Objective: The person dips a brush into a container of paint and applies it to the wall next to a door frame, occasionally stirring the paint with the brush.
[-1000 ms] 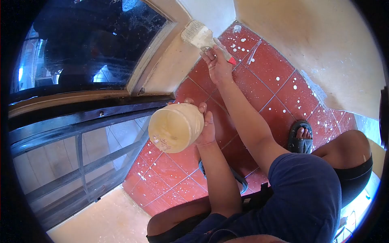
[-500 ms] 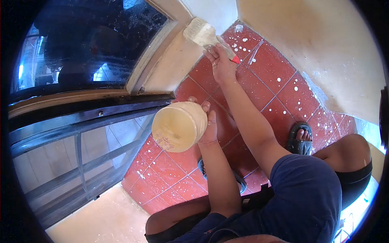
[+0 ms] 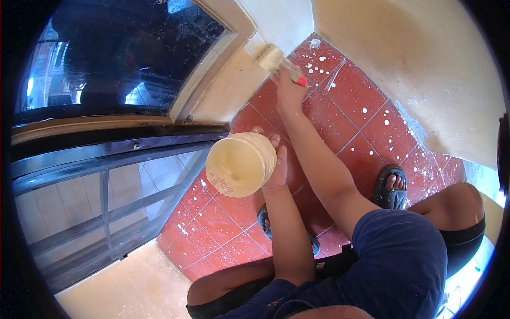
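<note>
- Right hand (image 3: 288, 85) clenched round brush (image 3: 270, 56) handle, arm stretched out toward low wall (image 3: 239, 80) under window (image 3: 122, 53).
- Brush bristles pressed on wall just beside window frame (image 3: 207, 69), a bit blurred; red handle tip (image 3: 302, 82) sticking out past fingers.
- Left hand (image 3: 276, 165) gripping tub (image 3: 241, 164) by its side, fingers over rim, thumb side hidden.
- Tub held in air above floor (image 3: 361, 117), tilted, mouth turned toward camera; inside coated with cream paint, smears and drips on lower rim.
- Tub well below brush, near right forearm, not touching it.
- Floor of red tiles, speckled with white paint drops, thickest near corner.
- Cream walls meeting at corner top centre; second wall (image 3: 425, 64) on right, scuffed white patch along its foot.
- Dark sandal (image 3: 390, 189) with toes showing on tiles right of arm; second sandal (image 3: 265, 223) partly hidden under left forearm.
- Blue shorts (image 3: 398, 266) and bent knee (image 3: 462, 202) at lower right.
- Black metal railing (image 3: 106, 175) on left, running below window.
- Window glass dark, dusty, reflections only.
</note>
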### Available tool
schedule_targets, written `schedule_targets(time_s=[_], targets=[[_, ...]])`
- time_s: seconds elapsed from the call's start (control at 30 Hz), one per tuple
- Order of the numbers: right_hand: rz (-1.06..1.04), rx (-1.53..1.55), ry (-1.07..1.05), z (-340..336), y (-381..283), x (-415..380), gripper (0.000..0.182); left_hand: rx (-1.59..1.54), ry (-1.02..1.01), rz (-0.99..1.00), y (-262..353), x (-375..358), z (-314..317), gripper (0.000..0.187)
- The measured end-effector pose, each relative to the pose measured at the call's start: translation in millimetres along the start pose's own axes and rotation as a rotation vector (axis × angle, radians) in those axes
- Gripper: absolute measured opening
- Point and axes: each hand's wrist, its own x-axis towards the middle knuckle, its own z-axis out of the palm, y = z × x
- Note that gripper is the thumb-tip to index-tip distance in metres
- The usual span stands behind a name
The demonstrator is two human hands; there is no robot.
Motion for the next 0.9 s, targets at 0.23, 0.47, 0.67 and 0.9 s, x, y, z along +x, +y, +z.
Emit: schedule_targets(time_s=[0.23, 0.47, 0.67, 0.9], targets=[[0.049, 0.254, -0.046, 20, -45, -11, 0.028, 0.050, -0.055, 0.021, 2, 5, -1, 0.044], [0.000, 0.128, -0.025, -16, 13, 2, 0.026, -0.029, -0.040, 0.008, 0, 3, -7, 0.046], [0.077, 0.019, 0.040, -27, 0, -3, 0.028, 0.047, -0.038, 0.027, -1, 3, -1, 0.046], [-0.014, 0.133, -0.097, 3, -10, -2, 0.030, 0.013, -0.038, 0.011, 1, 3, -6, 0.045]])
